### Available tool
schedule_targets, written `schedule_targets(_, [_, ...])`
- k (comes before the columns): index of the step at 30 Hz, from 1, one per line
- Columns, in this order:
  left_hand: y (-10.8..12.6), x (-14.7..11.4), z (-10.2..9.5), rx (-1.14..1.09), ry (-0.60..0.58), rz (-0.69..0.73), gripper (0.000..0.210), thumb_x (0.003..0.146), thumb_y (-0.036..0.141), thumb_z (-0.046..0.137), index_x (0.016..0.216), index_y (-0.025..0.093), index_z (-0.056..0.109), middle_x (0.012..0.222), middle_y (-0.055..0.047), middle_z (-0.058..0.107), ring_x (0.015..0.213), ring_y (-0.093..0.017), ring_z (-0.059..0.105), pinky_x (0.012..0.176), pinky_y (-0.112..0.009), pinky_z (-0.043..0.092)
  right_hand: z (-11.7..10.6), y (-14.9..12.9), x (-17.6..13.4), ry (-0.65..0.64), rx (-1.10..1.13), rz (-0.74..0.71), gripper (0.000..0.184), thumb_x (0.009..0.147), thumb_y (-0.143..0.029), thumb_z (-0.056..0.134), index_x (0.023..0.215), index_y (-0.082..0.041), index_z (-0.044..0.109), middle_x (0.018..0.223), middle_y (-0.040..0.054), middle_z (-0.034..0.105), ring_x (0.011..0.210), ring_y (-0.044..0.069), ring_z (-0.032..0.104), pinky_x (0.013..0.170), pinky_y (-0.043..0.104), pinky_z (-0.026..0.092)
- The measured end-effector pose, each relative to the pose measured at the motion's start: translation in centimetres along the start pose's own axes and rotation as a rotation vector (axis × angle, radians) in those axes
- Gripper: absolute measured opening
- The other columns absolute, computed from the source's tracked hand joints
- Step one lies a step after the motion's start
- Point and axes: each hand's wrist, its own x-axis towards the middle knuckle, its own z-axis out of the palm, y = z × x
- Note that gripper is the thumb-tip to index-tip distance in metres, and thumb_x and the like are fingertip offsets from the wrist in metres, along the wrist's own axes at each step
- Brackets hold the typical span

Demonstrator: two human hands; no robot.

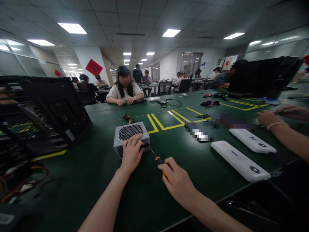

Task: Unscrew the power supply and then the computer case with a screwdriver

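Note:
A grey metal computer power supply (118,135) with a honeycomb vent on top sits on the green table. My left hand (131,150) grips its near side, fingers bent over the top edge. In my right hand (177,178) is a screwdriver (158,159) with an orange and black handle, the fingers wrapped round it. Its thin shaft points up and left, the tip close to a dark spot on the power supply's right side by my left fingertips. Whether the tip touches a screw cannot be made out. Behind the power supply lies a bundle of coloured cables (127,118).
An open black computer case (53,109) stands at left, loose wires (36,180) before it. Two white power banks (241,161) and a pixelated phone-like object (199,132) lie at right. Another person's hands (270,120) are at far right; a person (125,88) sits opposite.

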Motion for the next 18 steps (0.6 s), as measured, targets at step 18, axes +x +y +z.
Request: schedule_targets(18, [0.06, 0.03, -0.27, -0.002, -0.009, -0.008, 0.011, 0.069, 0.014, 0.055, 0.078, 0.021, 0.054, 0.121, -0.004, 0.048, 0.113, -0.021, 0.037, 0.086, -0.038, 0.029, -0.37, -0.62, 0.23, -0.03, -0.028, 0.048, 0.022, 0.08, -0.025, 0.043, 0.099, -0.019, 0.05, 0.086, 0.0045, 0.053, 0.074, 0.015, 0.054, 0.064, 0.029, 0.044])
